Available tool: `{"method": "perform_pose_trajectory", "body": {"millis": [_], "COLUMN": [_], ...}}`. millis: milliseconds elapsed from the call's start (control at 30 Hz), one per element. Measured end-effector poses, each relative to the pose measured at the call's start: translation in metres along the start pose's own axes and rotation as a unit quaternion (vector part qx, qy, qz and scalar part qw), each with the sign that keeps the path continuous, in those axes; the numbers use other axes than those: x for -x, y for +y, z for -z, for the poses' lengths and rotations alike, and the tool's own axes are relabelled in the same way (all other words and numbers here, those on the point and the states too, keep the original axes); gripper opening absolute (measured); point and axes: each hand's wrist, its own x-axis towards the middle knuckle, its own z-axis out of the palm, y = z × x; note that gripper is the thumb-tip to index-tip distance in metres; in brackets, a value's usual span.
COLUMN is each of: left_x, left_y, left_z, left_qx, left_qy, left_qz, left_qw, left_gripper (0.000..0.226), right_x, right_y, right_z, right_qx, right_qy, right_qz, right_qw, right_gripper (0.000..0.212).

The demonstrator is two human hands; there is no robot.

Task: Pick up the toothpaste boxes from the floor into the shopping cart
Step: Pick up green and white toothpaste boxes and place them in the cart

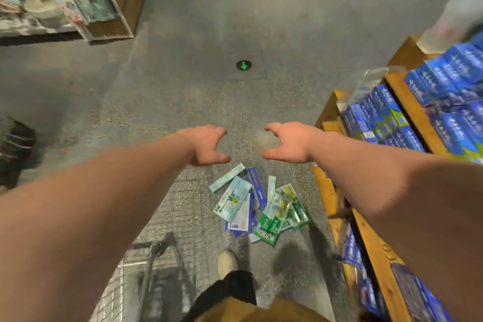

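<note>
The main risk is likely to be a sloppy grab. The toothpaste boxes (257,206) are overlapping one another at odd angles, so a two-handed scoop could be letting the slim ones slide out of the bundle and back onto the floor (183,86). The shoe (226,261) is standing just below the heap, so a step forward could be crushing a carton. The shopping cart (154,248) is sitting at the lower left, partly out of frame and blurred, so a blind drop may be missing its basket. The wooden shelf (326,191) is running just beside the heap on the right, and a reaching arm could be knocking its stacked blue cartons (444,81).

The left hand (206,144) and right hand (290,142) are hovering at mid-frame above the heap, fingers loosely curled and spread, gripping nothing.

The boxes are lying at lower centre: long, flat cartons in pale blue, white, dark blue and green, probably light and easily dented.
</note>
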Motion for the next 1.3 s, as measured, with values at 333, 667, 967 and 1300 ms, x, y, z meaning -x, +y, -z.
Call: {"method": "perform_pose_trajectory", "body": {"millis": [333, 667, 967, 1300], "left_x": [-0.189, -0.358, -0.418, -0.439], "left_y": [0.033, 0.092, 0.14, 0.196], "left_z": [-0.123, -0.382, -0.559, -0.632], "left_qx": [0.001, 0.048, 0.079, 0.073], "left_qy": [-0.076, -0.136, -0.124, -0.164], "left_qz": [-0.079, -0.026, 0.035, 0.148], "left_qw": [0.994, 0.989, 0.989, 0.973], "left_gripper": [0.078, 0.065, 0.068, 0.133], "right_x": [-0.121, -0.281, -0.348, -0.368], "right_y": [0.094, 0.236, 0.305, 0.334], "right_z": [-0.09, -0.345, -0.546, -0.625], "right_qx": [-0.067, -0.099, -0.117, -0.288], "right_qy": [-0.064, -0.173, -0.205, -0.15], "right_qz": [-0.055, -0.107, -0.143, -0.261], "right_qw": [0.994, 0.974, 0.961, 0.909], "right_gripper": [0.085, 0.08, 0.099, 0.081]}}
